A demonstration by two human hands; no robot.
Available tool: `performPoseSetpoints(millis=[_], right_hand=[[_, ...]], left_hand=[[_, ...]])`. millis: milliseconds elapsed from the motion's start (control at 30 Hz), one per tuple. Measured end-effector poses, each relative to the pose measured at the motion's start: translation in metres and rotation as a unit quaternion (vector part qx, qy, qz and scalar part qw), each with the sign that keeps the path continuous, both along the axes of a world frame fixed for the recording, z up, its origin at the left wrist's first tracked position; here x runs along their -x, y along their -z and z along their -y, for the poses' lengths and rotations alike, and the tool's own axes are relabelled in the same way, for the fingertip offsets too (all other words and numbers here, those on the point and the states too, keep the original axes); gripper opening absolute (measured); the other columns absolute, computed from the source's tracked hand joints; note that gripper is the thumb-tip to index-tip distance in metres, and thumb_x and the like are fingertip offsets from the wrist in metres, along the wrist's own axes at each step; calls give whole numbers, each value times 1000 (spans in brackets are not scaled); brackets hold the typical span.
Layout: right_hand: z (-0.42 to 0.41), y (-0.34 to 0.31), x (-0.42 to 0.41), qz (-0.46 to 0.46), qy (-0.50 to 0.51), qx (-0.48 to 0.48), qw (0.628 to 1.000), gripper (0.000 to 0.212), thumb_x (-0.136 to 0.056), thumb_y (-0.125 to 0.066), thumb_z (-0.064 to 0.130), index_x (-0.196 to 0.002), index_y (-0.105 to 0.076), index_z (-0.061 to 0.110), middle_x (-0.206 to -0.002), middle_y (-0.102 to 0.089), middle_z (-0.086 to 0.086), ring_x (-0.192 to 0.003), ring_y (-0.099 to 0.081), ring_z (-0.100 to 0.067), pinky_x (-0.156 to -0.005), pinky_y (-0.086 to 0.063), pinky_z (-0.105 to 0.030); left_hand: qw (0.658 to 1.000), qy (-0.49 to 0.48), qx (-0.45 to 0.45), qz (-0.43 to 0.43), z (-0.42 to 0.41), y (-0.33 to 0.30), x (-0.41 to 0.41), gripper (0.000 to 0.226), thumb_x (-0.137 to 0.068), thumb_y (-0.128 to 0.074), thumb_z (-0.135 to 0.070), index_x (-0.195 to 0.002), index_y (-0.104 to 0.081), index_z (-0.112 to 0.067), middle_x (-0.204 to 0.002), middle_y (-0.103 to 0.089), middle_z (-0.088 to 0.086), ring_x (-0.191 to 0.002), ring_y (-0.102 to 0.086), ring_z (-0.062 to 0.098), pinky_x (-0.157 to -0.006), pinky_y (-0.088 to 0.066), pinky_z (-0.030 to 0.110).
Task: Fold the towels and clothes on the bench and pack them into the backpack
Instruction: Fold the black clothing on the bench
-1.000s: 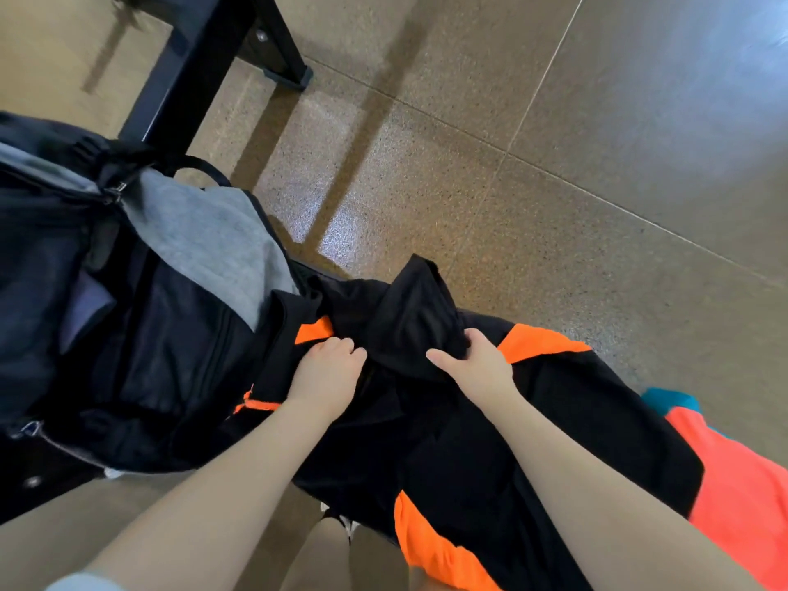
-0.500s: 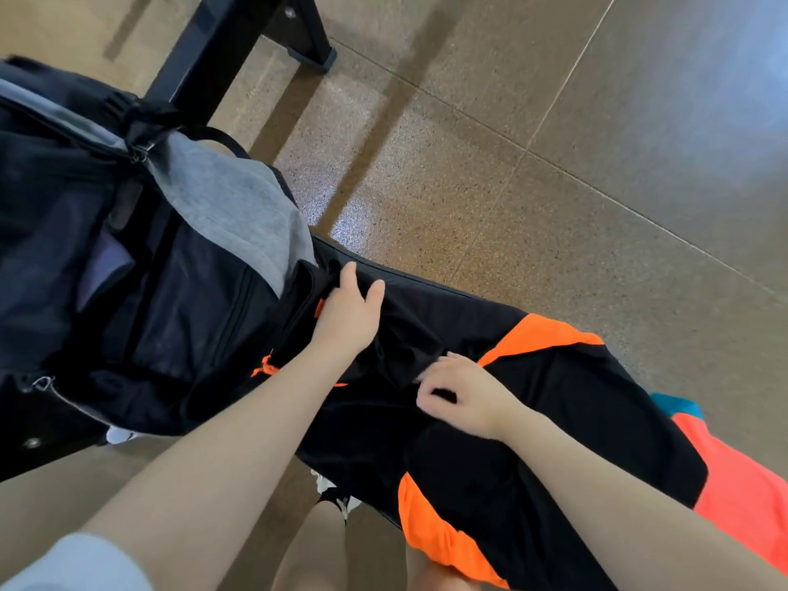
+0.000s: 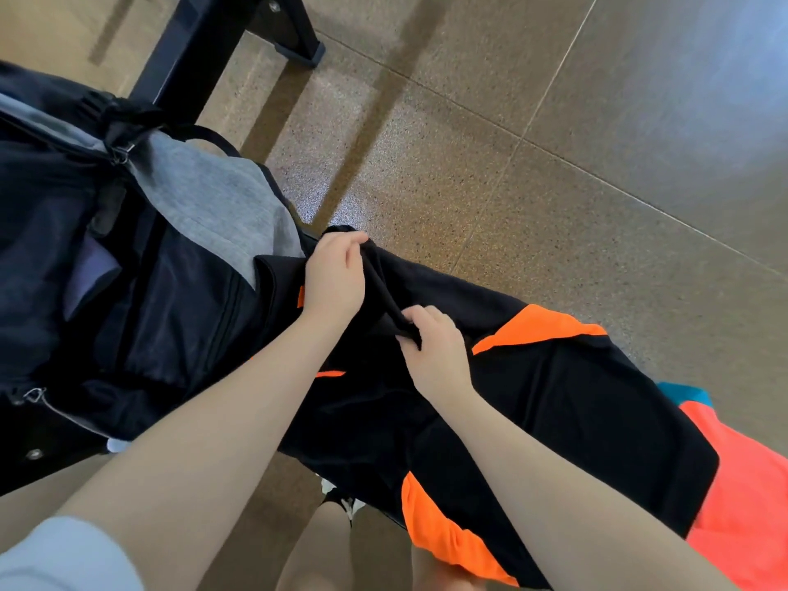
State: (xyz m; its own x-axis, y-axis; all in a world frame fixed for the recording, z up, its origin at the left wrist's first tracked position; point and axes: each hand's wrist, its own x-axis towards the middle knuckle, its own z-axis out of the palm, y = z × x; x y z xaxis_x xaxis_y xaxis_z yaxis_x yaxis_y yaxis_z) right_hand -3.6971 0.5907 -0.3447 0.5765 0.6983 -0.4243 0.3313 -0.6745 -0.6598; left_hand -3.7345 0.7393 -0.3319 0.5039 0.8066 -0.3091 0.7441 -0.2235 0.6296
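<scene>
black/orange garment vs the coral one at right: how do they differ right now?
The black-and-orange garment is pinched by both the left hand and the right hand; the coral garment is untouched. The black one lies spread beside the backpack; the coral one sits partly under it at the frame's right edge. Neither is packed.

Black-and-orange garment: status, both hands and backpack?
Left hand and right hand both pinch a fold of the black-and-orange garment. Garment unfolded, outside the backpack. Coral cloth waits at right.
</scene>
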Motion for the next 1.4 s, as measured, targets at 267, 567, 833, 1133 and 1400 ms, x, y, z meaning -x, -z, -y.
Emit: performPoseSetpoints(millis=[267,567,833,1133,1400], right_hand=[[27,-11,0,-32,-249,-42,967,41,-90,-35,16,-123,-59,15,-127,-58,-4,-112,-57,-26,-90,-50,-40],[85,12,-58,221,-168,36,960,51,-75,-51,-6,-122,-58,10,-128,-58,-12,-118,-54,-35,-99,-42,-49],[98,17,-87,361,-276,169,875,31,-79,-38,9,-87,-67,13,-84,-64,-6,-90,-62,-31,-105,-32,-47],[109,26,-131,417,-318,97,846,35,-76,-30,6,-61,-60,15,-62,-60,-2,-81,-61,-29,-104,-30,-42],[195,1,-186,167,-415,265,854,9,-91,-48,13,-100,-48,15,-93,-65,-2,-92,-62,-26,-82,-47,-38]], left_hand=[[993,82,70,-43,-2,-6,5,49,-94,-49,-15,-141,-35,-9,-150,-21,14,-139,-22,22,-106,-10,15],[861,467,-82,-184,74,20,38,58,-87,-59,-32,-138,-41,-10,-151,-28,14,-137,-31,28,-110,-30,36],[854,455,-154,-201,110,6,0,39,-86,-56,-36,-104,-66,-3,-126,-54,18,-115,-52,31,-90,-46,37],[854,430,-148,-254,141,31,-51,22,-97,-43,-27,-117,-44,-18,-122,-41,2,-115,-39,22,-58,-37,26],[864,418,-163,-230,142,32,-52,23,-69,-73,0,-80,-57,-11,-84,-55,6,-82,-56,26,-36,-15,19]])
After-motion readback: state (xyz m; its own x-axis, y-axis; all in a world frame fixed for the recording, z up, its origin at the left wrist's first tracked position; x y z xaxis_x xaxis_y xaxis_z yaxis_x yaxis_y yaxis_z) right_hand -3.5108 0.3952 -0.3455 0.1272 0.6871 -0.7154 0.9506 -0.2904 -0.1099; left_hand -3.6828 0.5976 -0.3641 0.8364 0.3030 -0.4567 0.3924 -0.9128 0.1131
